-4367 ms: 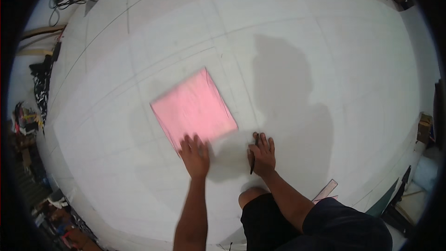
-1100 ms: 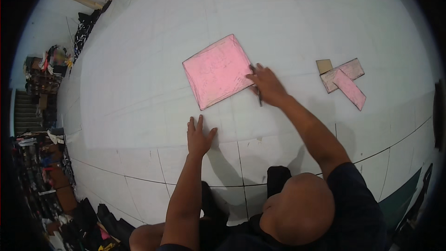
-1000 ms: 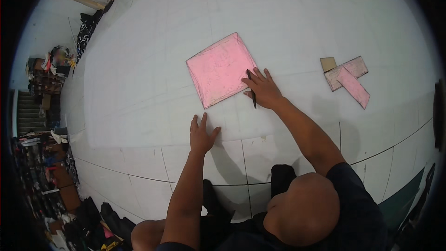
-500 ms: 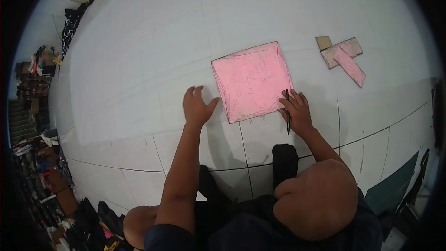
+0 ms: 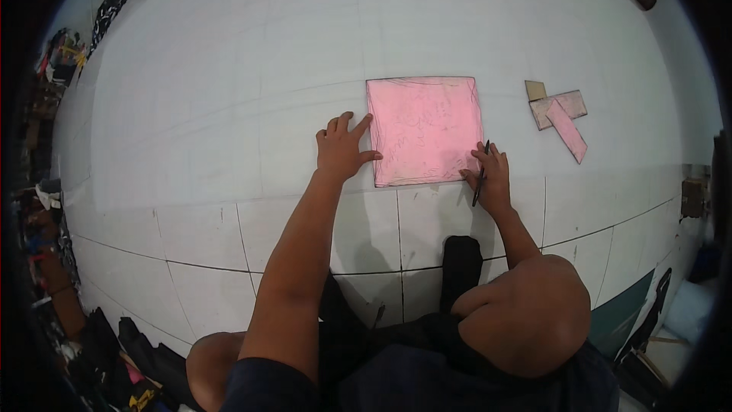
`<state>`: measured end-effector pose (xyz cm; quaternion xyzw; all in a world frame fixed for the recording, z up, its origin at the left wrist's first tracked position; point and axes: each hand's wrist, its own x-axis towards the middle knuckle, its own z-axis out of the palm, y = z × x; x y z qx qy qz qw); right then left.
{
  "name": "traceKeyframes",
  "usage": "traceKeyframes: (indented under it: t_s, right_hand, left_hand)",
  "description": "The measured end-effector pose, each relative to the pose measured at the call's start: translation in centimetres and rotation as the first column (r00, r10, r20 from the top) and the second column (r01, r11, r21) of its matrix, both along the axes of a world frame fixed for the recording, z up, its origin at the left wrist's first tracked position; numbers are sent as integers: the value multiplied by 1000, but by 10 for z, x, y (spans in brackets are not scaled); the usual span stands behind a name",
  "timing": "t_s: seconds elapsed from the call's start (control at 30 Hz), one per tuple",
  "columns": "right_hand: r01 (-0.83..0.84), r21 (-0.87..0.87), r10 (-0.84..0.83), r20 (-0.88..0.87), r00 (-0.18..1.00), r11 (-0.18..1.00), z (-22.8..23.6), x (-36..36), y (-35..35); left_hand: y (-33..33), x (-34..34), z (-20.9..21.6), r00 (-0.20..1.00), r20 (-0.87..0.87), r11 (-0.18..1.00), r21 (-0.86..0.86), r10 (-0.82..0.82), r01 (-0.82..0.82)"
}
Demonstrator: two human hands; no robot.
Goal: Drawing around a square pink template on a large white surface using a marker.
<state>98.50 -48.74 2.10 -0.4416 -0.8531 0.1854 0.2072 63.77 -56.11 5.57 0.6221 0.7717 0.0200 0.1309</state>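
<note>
Nearest me is the person's bare knee [image 5: 526,317], with a dark-clad foot [image 5: 461,271] planted just beyond it. The right hand [image 5: 496,181] is partly curled, a black pen [image 5: 481,174] held slantwise in its fingers, while fingertips and thumb touch the pink square [image 5: 427,130] at its near right corner. The left hand [image 5: 341,151] is spread wide, thumb and forefinger at the square's left edge, gripping nothing that I can see. The square lies flat between the hands, its near edge roughly level with the person's body.

To steady it well, I'd say, press lightly and evenly from both sides, let no corner lift, and keep the pen from brushing the white below; a push from one hand alone would likely swing it round.

The tiled floor [image 5: 198,236], crossed by dark joints, runs under the knees. A thin white sheet [image 5: 191,130] covers it from just short of the square outward, with faint lines showing. To the right, apart from the square, a pink strip [image 5: 568,133] lies across a paler strip [image 5: 576,103], a tan piece [image 5: 536,90] at its end. A green panel [image 5: 621,309] sits lower right; a dim jumble [image 5: 57,290] lines the left side, and a brown box [image 5: 692,198] stands far right.
</note>
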Motion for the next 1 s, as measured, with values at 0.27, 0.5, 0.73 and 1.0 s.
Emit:
traceKeyframes:
  t_s: [0.27,0.5,0.73,1.0]
  right_hand:
    - [-22,48,21,37,999,999,7,0,-3]
    - [15,-6,-14,36,999,1000,4,0,-5]
    - [20,27,-21,20,1000,999,0,0,-4]
    - [-6,100,3,33,999,995,1,-2,-5]
  left_hand:
    - [0,-14,5,998,39,999,-24,-47,48]
    - [4,-13,9,998,38,997,-66,-40,42]
    - [9,-13,11,998,51,996,-79,-36,40]
    - [6,-16,8,996,86,999,-33,-36,39]
